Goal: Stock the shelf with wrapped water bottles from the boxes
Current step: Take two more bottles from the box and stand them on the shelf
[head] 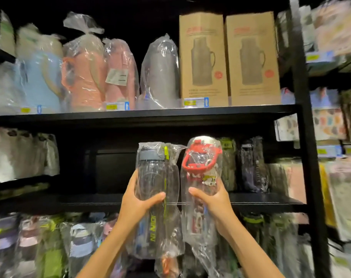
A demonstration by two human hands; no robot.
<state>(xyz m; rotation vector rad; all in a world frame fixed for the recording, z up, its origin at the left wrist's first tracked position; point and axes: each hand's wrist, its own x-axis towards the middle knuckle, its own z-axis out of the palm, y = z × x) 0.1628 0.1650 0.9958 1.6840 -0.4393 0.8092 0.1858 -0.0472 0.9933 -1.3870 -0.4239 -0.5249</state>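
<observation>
My left hand (137,201) grips a clear bottle with a grey cap and green strap (154,173), wrapped in plastic. Beside it, my right hand (212,199) grips a clear bottle with a red lid and handle (200,163), also wrapped. Both bottles stand upright, side by side, raised in front of the middle shelf (90,201). An open dark gap lies on that shelf just behind and left of them. Several wrapped bottles (248,165) stand on the same shelf to the right.
The top shelf (142,113) carries wrapped jugs in blue, pink and grey and two brown cardboard boxes (228,59). The lower shelf is packed with several wrapped bottles (82,243). A black upright post (309,157) bounds the rack on the right, with more goods beyond.
</observation>
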